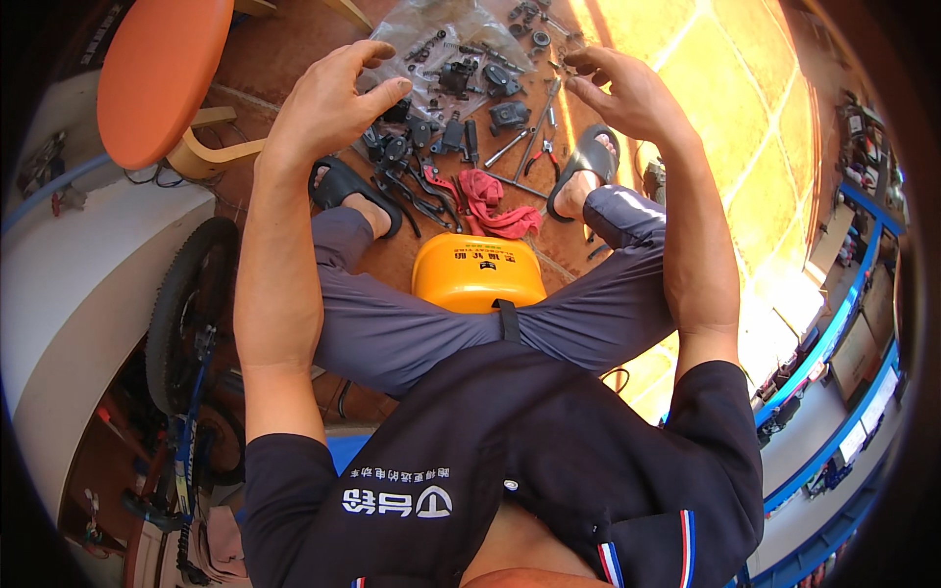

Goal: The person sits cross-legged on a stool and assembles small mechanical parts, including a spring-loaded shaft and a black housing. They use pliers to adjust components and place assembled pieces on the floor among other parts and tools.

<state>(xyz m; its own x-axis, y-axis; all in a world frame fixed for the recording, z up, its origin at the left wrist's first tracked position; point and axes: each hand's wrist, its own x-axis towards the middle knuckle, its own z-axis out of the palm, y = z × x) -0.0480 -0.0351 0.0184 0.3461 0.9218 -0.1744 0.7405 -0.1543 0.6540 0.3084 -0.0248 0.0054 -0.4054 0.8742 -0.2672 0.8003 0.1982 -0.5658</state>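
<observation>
You sit on a low yellow stool (477, 274) with both arms stretched forward over a spread of dark metal parts (446, 108) laid out on the tiled floor between your sandalled feet. A slip looks like the likeliest trouble from here: the small bolts and fittings (534, 29) lie loose and close together, partly on a sheet of clear plastic (446, 24), so a careless sweep of either hand could scatter them across the tiles or send one under the stool; the red rag (490, 206) and the black levers (412, 191) beside it overlap, and pulling one could drag the other along. The pliers (544, 152) and the long metal rod (510, 147) rest among the parts, easy to knock. Your left hand (328, 103) hovers above the cluster of black brake-like pieces, fingers (377, 59) curled and spread wide, gripping nothing. Your right hand (627, 93) hangs over the right side of the spread, its fingers (583, 64) loosely bent and parted, also empty and touching nothing. An orange stool (162, 73) stands to your left, and a bicycle wheel (186, 304) leans by the white wall below it.
</observation>
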